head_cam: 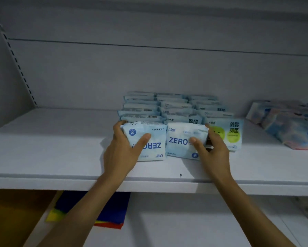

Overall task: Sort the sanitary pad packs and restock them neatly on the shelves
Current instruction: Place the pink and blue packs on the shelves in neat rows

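**On the shelf (51, 154) front: print mismatch**

Left hand (122, 150) grips the left pack (149, 139), its print upside down. Right hand (212, 148) grips the right pack (181, 138). Recommend turning the left pack upright, then seating both flush against the rows (167, 107) behind.

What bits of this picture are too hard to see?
Head view:
- Back rows of packs: the front packs hide their faces; only top edges show.
- Left ZERO pack: the left hand covers part of its print.
- Right ZERO pack: the right hand hides the end of the word.
- Pile at the right: blurred and cut off by the picture's edge.
- Coloured sheets below: partly behind the shelf.
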A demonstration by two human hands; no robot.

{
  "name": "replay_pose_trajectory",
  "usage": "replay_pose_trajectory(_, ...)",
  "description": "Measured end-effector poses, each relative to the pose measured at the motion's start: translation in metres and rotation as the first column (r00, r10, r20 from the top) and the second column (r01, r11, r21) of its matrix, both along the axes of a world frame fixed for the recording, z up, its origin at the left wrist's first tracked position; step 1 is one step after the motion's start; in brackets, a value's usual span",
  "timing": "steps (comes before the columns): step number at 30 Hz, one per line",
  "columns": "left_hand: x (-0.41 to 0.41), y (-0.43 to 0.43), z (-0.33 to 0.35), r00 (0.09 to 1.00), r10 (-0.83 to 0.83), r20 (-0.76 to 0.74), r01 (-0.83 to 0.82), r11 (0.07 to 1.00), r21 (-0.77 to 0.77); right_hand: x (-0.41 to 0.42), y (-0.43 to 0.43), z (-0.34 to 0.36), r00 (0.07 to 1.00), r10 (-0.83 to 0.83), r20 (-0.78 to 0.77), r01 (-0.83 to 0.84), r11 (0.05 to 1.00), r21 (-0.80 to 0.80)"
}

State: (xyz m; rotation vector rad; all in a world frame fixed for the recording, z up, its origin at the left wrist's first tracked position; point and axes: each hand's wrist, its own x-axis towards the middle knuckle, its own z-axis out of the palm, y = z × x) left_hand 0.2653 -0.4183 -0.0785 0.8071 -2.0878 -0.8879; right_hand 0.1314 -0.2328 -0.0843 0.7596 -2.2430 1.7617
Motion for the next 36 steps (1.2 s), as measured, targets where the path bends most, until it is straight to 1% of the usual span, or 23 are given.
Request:
replay_pose_trajectory(2, 0.0, -0.003, -0.002, 1.0, 0.016, -0.025, -0.015, 1.0, 0.025, 0.0, -0.001, 0.0, 1.0, 0.022, 0.007, -0.021, 1.0, -0.022)
replay_pose_trajectory(3, 0.001, -0.005, -0.003, 0.997, 0.043, -0.065, -0.042, 0.999, 0.019, 0.002, -0.001, -0.001, 1.0, -0.006, 0.015, 0.007, 0.999, -0.048)
replay_pose_trajectory(4, 0.002, -0.005, -0.004, 0.99, 0.064, -0.126, -0.068, 0.997, -0.022, 0.005, -0.001, 0.0, 0.999, -0.048, 0.023, 0.049, 0.996, -0.075)
replay_pose_trajectory(5, 0.004, -0.005, -0.005, 0.979, 0.066, -0.193, -0.091, 0.988, -0.128, 0.007, 0.0, 0.0, 0.996, -0.09, 0.022, 0.092, 0.991, -0.094)
replay_pose_trajectory(6, 0.005, -0.003, -0.006, 0.97, 0.039, -0.241, -0.115, 0.944, -0.308, 0.008, 0.001, -0.001, 0.992, -0.127, -0.007, 0.126, 0.988, -0.093)
replay_pose_trajectory(7, 0.005, 0.0, -0.007, 0.967, -0.009, -0.253, -0.129, 0.842, -0.524, 0.008, 0.002, -0.003, 0.986, -0.156, -0.063, 0.151, 0.986, -0.074)
replay_pose_trajectory(8, 0.004, 0.004, -0.009, 0.972, -0.07, -0.226, -0.114, 0.698, -0.707, 0.008, 0.003, -0.005, 0.977, -0.166, -0.13, 0.161, 0.986, -0.054)
replay_pose_trajectory(9, 0.001, 0.006, -0.012, 0.978, -0.127, -0.168, -0.069, 0.558, -0.827, 0.007, 0.004, -0.007, 0.969, -0.154, -0.191, 0.149, 0.988, -0.036)
replay_pose_trajectory(10, -0.002, 0.008, -0.014, 0.982, -0.159, -0.104, -0.018, 0.472, -0.881, 0.005, 0.004, -0.009, 0.963, -0.126, -0.238, 0.126, 0.992, -0.014)
replay_pose_trajectory(11, -0.004, 0.008, -0.015, 0.985, -0.167, -0.051, 0.031, 0.454, -0.89, 0.005, 0.003, -0.01, 0.958, -0.099, -0.269, 0.107, 0.994, 0.015)
replay_pose_trajectory(13, -0.006, 0.007, -0.018, 0.99, -0.144, 0.008, 0.078, 0.486, -0.87, 0.005, 0.003, -0.012, 0.952, -0.08, -0.297, 0.101, 0.993, 0.055)
replay_pose_trajectory(16, -0.002, 0.007, -0.017, 0.99, -0.116, 0.079, 0.128, 0.512, -0.85, 0.008, 0.004, -0.01, 0.931, -0.102, -0.352, 0.123, 0.992, 0.039)
replay_pose_trajectory(19, 0.006, 0.016, -0.011, 0.981, -0.081, 0.178, 0.192, 0.568, -0.8, 0.011, 0.005, -0.011, 0.869, -0.12, -0.48, 0.151, 0.988, 0.026)
replay_pose_trajectory(20, 0.011, 0.022, -0.011, 0.979, -0.05, 0.2, 0.19, 0.594, -0.782, 0.013, 0.005, -0.011, 0.843, -0.115, -0.525, 0.151, 0.988, 0.027)
replay_pose_trajectory(23, 0.036, 0.045, -0.016, 0.977, 0.074, 0.201, 0.103, 0.66, -0.744, 0.018, 0.006, -0.009, 0.752, -0.003, -0.659, 0.059, 0.996, 0.063)
replay_pose_trajectory(26, 0.075, 0.066, -0.034, 0.959, 0.144, 0.243, 0.081, 0.685, -0.724, 0.026, 0.008, -0.011, 0.639, 0.16, -0.752, -0.045, 0.984, 0.171)
replay_pose_trajectory(28, 0.105, 0.076, -0.047, 0.943, 0.165, 0.288, 0.088, 0.712, -0.696, 0.04, 0.008, -0.018, 0.592, 0.256, -0.764, -0.099, 0.964, 0.246)
replay_pose_trajectory(31, 0.144, 0.08, -0.076, 0.923, 0.198, 0.33, 0.053, 0.785, -0.618, 0.078, 0.013, -0.039, 0.531, 0.412, -0.74, -0.199, 0.91, 0.363)
replay_pose_trajectory(34, 0.181, 0.084, -0.12, 0.93, 0.179, 0.322, 0.021, 0.847, -0.532, 0.114, 0.023, -0.072, 0.47, 0.583, -0.662, -0.314, 0.812, 0.492)
replay_pose_trajectory(36, 0.208, 0.086, -0.15, 0.918, 0.189, 0.347, 0.002, 0.876, -0.483, 0.133, 0.028, -0.1, 0.443, 0.678, -0.587, -0.355, 0.734, 0.579)
